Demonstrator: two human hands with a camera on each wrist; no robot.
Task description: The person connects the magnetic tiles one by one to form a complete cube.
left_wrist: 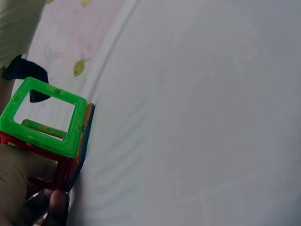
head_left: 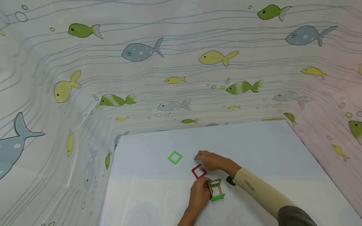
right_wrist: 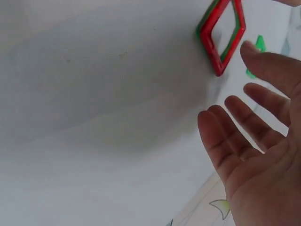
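Green-sided frame [head_left: 217, 197], well off the table's far edge [head_left: 240, 126], pinched in my left hand [head_left: 199, 194]: squeezing might fold it; my right hand [head_left: 212, 161], spread, holds nothing.

A pale tabletop [head_left: 266, 147], bluish at its far part and whiter nearer (faint rounded patterns show there), bears a green square frame [head_left: 172, 154]. Apart from it lies a red square frame [head_left: 195, 174], edged with green in the right wrist view. Whether the box of coloured frames [head_left: 217, 197] touches down is unclear.
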